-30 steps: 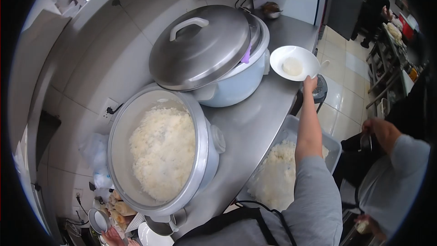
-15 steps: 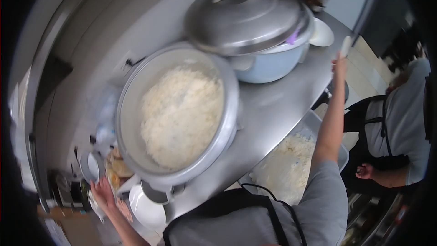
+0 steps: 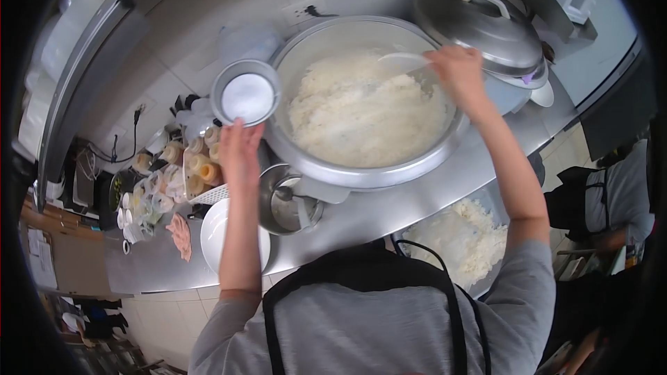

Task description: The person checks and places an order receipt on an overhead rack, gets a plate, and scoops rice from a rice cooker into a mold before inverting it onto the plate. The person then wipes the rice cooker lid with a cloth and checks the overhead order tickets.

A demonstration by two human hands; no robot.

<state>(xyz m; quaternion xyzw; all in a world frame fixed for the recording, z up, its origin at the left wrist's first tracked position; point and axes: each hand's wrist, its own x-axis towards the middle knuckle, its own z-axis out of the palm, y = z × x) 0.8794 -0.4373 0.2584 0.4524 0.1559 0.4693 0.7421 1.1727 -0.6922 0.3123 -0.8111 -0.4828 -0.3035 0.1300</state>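
Note:
My left hand (image 3: pixel 241 156) grips the lower edge of a small round metal pan (image 3: pixel 219 90), which holds a smooth white substance (image 3: pixel 248 99). It is up at the left side of a large metal pot (image 3: pixel 375 176). Cooked white rice (image 3: pixel 354 121) fills much of that pot. Over its right rim reaches my right hand (image 3: pixel 460 78), fingers closed round a white rice paddle (image 3: pixel 403 63). The paddle's blade is at the rice near the back right; whether it presses into the grains I cannot tell.
Right of the pot stands another with a metal lid (image 3: pixel 479 24). A clear tub of rice (image 3: pixel 486 239) sits below the counter edge. Nearer left are a metal bowl with utensils (image 3: pixel 269 219), a white plate (image 3: pixel 212 239), several bottles (image 3: pixel 201 167) and a pink cloth (image 3: pixel 180 236). Another person (image 3: pixel 604 198) stands right.
The view has swung left. My right hand has brought the paddle from beyond the counter's right edge into the rice pot. My left hand has raised the small pan beside the pot.

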